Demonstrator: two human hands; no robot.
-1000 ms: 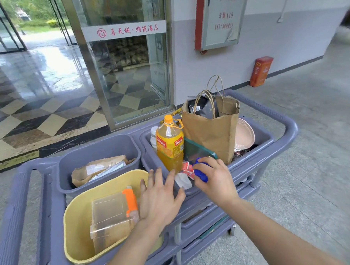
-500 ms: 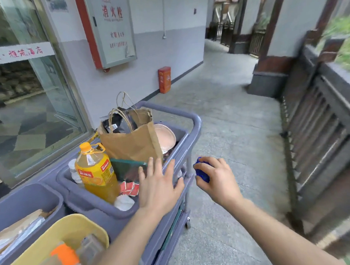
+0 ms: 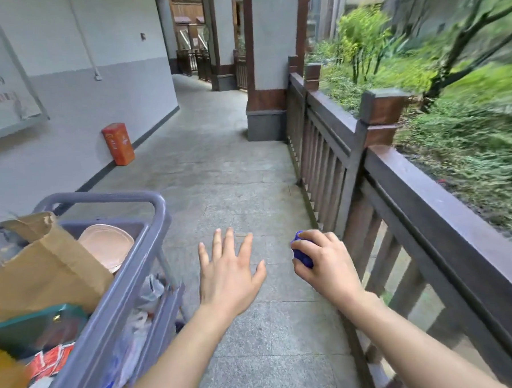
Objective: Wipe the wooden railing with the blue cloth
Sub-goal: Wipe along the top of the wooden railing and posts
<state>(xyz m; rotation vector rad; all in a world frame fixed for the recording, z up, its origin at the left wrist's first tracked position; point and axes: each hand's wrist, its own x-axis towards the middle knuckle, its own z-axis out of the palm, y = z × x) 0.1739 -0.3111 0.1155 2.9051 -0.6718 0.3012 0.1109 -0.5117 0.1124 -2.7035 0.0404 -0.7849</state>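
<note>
Cart (image 3: 150,229) sat far left, paper bag (image 3: 45,273) and plate (image 3: 106,246) inside. Left hand (image 3: 228,278) hovered over floor, palm down, fingers spread, empty. Right hand (image 3: 327,267) was fisted around balled blue cloth (image 3: 301,255), near railing (image 3: 420,185) but not touching. Railing ran along right edge.

- A covered outdoor walkway of a public building, paved with grey stone slabs (image 3: 218,172).
- On the right, a dark wooden railing (image 3: 420,185) borders greenery (image 3: 466,93).
- On the left, a grey service cart (image 3: 150,229) holds supplies; an orange box (image 3: 118,144) stands against the far wall.
</note>
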